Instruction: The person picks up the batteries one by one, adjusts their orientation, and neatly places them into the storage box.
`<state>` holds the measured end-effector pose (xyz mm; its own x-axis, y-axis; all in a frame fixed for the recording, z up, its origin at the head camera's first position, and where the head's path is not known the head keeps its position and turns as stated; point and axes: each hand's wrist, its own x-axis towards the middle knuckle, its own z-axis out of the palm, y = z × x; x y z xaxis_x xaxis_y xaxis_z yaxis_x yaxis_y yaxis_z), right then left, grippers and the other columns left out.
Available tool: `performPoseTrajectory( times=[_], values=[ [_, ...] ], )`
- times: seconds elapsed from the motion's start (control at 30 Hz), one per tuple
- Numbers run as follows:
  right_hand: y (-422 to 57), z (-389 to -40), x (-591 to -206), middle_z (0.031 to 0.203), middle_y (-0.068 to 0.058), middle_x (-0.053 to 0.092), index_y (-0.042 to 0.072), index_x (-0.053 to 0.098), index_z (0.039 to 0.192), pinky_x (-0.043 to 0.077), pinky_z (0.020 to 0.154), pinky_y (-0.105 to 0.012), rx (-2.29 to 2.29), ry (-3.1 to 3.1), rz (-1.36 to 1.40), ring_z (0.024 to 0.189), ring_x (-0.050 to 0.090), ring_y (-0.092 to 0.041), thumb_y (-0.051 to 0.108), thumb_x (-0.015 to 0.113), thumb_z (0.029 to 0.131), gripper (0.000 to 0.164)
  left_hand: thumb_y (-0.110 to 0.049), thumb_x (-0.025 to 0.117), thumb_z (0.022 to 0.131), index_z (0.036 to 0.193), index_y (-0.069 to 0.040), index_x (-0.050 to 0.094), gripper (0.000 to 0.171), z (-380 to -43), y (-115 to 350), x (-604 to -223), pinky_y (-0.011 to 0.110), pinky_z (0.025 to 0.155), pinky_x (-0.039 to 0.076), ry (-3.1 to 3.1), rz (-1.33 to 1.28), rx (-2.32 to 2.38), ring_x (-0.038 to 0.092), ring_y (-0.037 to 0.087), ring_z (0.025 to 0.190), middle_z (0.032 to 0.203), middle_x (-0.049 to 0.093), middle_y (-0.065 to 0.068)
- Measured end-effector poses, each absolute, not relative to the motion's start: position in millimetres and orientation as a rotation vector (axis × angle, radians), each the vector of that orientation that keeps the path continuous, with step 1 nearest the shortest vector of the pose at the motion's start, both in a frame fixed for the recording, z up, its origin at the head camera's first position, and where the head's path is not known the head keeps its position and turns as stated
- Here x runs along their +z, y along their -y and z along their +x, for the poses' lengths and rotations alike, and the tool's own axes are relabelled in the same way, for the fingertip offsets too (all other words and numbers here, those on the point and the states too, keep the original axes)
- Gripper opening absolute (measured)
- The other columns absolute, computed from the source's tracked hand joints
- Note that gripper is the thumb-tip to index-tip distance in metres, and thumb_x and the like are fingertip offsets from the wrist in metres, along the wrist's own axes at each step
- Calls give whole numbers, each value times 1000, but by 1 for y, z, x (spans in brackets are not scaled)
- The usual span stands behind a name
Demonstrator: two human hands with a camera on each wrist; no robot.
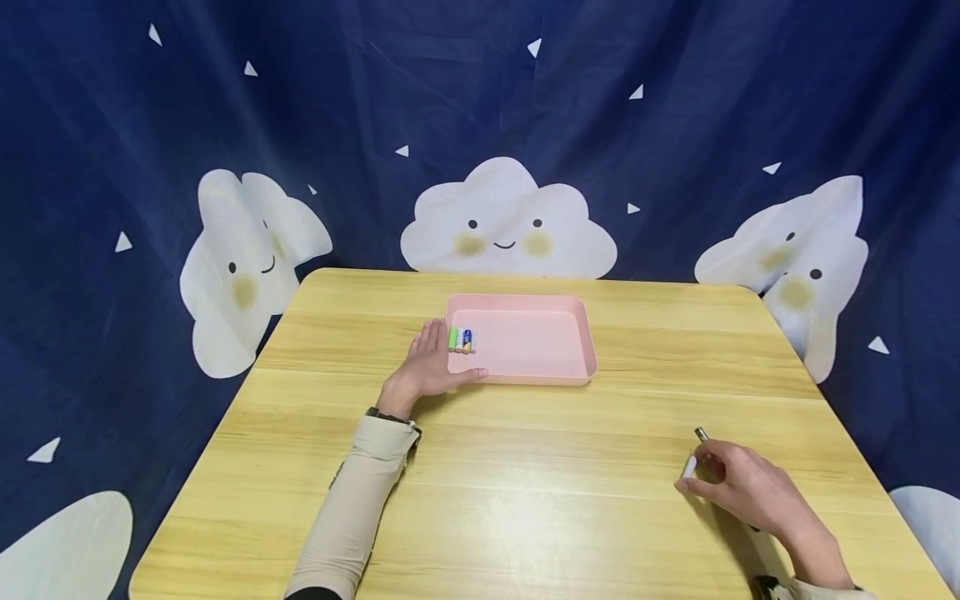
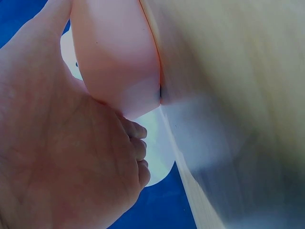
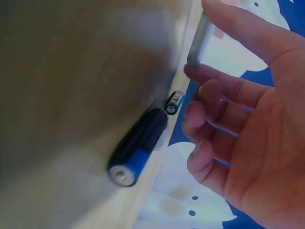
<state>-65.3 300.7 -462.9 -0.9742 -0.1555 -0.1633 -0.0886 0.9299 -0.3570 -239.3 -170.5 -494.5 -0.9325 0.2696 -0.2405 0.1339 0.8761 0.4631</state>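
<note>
My left hand (image 1: 431,367) rests against the left end of a pink tray (image 1: 525,377), fingers extended along its side and thumb at the near rim. In the left wrist view the palm is beside the tray wall (image 2: 119,62). Inside the tray, at its left end, batteries stand side by side: a green one (image 1: 453,339), a whitish one and a blue-and-orange one (image 1: 467,341). Over the right part of the table, my right hand (image 1: 753,492) pinches a white battery (image 3: 200,40) between thumb and forefinger. Its other fingers are curled, holding nothing.
Below the right hand, a black-and-blue battery (image 3: 138,148) and another battery (image 3: 174,102) lie on the wooden table (image 1: 300,483). Behind the table hangs a dark blue curtain (image 1: 465,83) with white clouds and triangles.
</note>
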Motion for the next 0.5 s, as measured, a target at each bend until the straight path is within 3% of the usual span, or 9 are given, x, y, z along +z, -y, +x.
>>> performPoseTrajectory(
  times=[0.17, 0.5],
  values=[
    [-295, -75, -459, 66, 9, 43, 19, 70, 104, 26, 48, -21, -669, -2957, -263, 54, 32, 0, 46, 82, 86, 35, -87, 55, 82, 164, -2, -12, 136, -238, 171, -492, 50, 134, -2, -2751, 305, 650, -14, 33, 163, 174, -15, 18],
    [-281, -96, -452, 65, 10, 41, 14, 69, 109, 33, 50, -21, -1029, -3009, -553, 56, 36, 2, 23, 84, 88, 27, -83, 57, 85, 164, 1, -9, 132, -235, 171, -485, 51, 134, 1, -2759, 323, 652, -11, 35, 163, 174, -12, 20]
  ],
)
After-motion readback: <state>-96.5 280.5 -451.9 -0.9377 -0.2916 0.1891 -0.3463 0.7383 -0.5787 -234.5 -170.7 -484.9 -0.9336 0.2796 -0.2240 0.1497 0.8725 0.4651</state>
